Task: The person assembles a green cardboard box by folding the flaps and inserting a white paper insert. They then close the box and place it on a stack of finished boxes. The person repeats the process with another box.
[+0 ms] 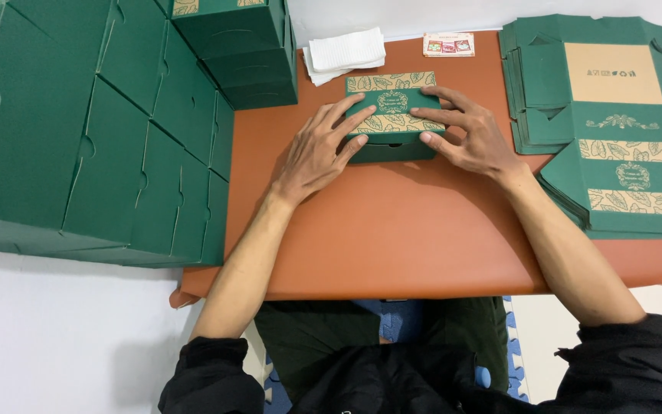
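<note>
Folded box [392,115] at bench [392,230] centre, both hands on lid. Assembled boxes [116,130] stacked left; flat blanks [607,123] piled right; napkins [345,54], card [448,44] behind.

One head view, looking steeply down from above the person's lap onto the table [392,245], close in, forearms reaching away from the lens toward the far edge
</note>
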